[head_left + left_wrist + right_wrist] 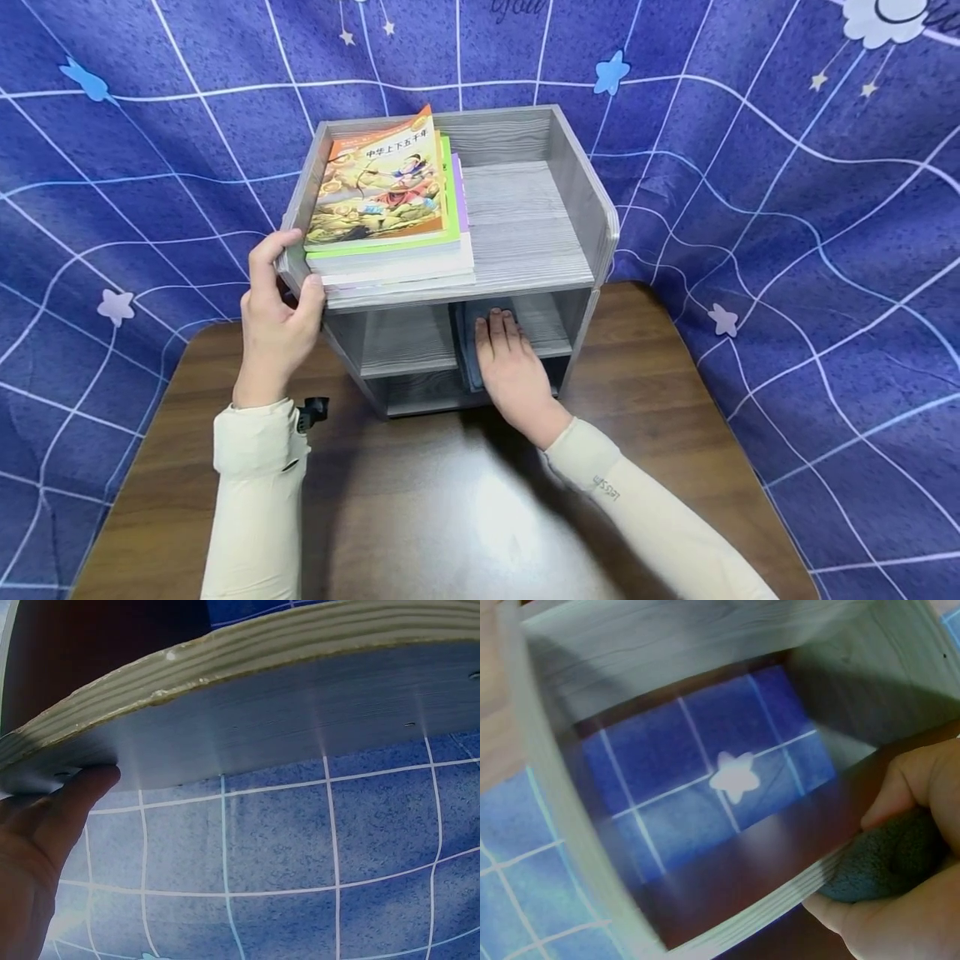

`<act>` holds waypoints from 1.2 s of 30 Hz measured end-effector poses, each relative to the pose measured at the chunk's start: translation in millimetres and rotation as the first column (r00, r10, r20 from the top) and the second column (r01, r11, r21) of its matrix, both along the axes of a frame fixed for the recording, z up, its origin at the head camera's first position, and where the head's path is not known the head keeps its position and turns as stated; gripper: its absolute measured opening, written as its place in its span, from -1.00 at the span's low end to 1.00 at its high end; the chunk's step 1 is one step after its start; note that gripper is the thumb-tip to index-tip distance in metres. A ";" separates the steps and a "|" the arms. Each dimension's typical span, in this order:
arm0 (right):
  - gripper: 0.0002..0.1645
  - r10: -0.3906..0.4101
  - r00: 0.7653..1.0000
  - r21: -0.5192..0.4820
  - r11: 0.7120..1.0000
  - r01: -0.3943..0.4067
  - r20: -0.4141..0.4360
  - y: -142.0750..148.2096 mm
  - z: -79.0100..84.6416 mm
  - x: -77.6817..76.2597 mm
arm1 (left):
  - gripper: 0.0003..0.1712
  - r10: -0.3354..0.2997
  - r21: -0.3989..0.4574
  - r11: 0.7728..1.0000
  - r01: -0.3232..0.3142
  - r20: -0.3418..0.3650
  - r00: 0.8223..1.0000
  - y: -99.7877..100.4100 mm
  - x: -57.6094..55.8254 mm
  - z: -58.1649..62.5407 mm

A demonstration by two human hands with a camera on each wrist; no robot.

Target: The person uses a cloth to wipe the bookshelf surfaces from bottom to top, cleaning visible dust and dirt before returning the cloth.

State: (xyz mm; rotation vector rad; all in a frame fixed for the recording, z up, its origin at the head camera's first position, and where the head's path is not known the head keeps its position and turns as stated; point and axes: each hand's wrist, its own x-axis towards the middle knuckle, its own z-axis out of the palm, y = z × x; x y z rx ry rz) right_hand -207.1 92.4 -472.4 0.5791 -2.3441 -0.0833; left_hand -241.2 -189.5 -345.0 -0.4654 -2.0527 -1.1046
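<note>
A small grey wood-grain shelf unit (528, 208) stands on the table. My left hand (272, 333) grips its left side panel near the upper front corner, fingers outside and thumb at the front. In the left wrist view, fingers of that hand (45, 840) lie against the panel (262, 712). Lower down, my right hand (517, 379) holds a dark grey-blue cloth (468, 354) at the front edge of the middle board. The right wrist view shows the cloth (892, 859) bunched between thumb and fingers, right at the board's edge. Part of the cloth is hidden under the hand.
A stack of books (382, 187) lies on the left of the top board, an illustrated orange cover uppermost. The brown wooden table (420, 500) extends in front and to both sides. A blue curtain (510, 50) with white lines and stars hangs close behind.
</note>
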 end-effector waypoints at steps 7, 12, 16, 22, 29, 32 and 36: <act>-0.46 -0.005 1.000 0.003 1.000 0.005 0.018 25.1 0.7 0.5 | -0.42 0.003 -0.003 1.000 -0.003 0.007 1.000 -1.0 0.1 1.1; -0.49 0.001 1.000 -0.006 1.000 -0.001 -0.029 41.7 2.1 -0.8 | -0.42 -0.006 0.002 1.000 0.006 0.010 1.000 -1.1 0.2 2.7; -0.51 -0.005 0.997 0.022 1.000 0.007 -0.075 52.8 4.0 -0.5 | -0.42 -0.002 0.001 1.000 0.002 0.015 1.000 -0.9 0.8 2.8; -0.54 -0.013 0.991 0.083 0.996 0.024 -0.134 61.8 7.2 -1.2 | -0.41 0.007 -0.012 1.000 -0.007 0.016 1.000 -1.5 2.0 3.0; -0.54 -0.025 0.986 0.122 0.991 0.045 -0.163 62.1 11.5 -1.3 | -0.41 0.003 -0.016 1.000 -0.002 0.009 1.000 -2.6 3.2 5.0; -0.53 -0.021 0.989 0.114 0.993 0.037 -0.143 61.5 11.6 -0.6 | -0.41 0.001 -0.019 1.000 -0.001 0.007 1.000 -2.2 3.4 4.5; -0.51 -0.034 0.997 0.094 0.995 0.040 -0.065 61.6 10.2 1.9 | -0.40 0.007 -0.036 0.999 -0.007 0.013 1.000 0.6 2.9 3.1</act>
